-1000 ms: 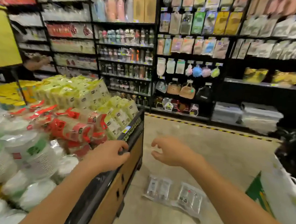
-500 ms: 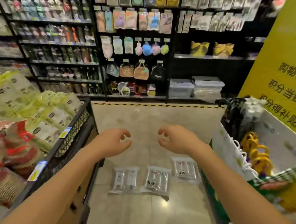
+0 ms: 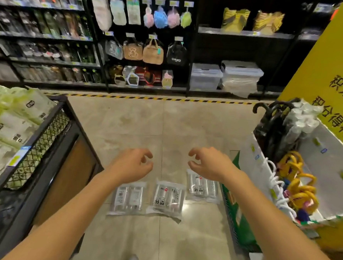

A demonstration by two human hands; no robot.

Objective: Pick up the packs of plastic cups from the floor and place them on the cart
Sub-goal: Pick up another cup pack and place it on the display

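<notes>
On the floor (image 3: 166, 133), three packs (image 3: 168, 200) lie in a row below me. My left hand (image 3: 132, 165) hangs over the left pack (image 3: 128, 199), my right hand (image 3: 208, 164) over the right pack (image 3: 201, 190). Both hold nothing.

Clear packs of plastic cups (image 3: 167, 200) with black-and-white print; floor (image 3: 167, 125) pale beige tile, edged by yellow-and-black striped tape (image 3: 148, 98); cart (image 3: 43, 142) black diamond mesh over a brown panel, its packets (image 3: 10, 124) pale green and white; sign (image 3: 331, 69) yellow, black characters.

Three packs of cups (image 3: 167, 200) lie in a row on the floor (image 3: 138, 127), between the cart (image 3: 45, 146) left and a bin (image 3: 268, 176) right.
</notes>
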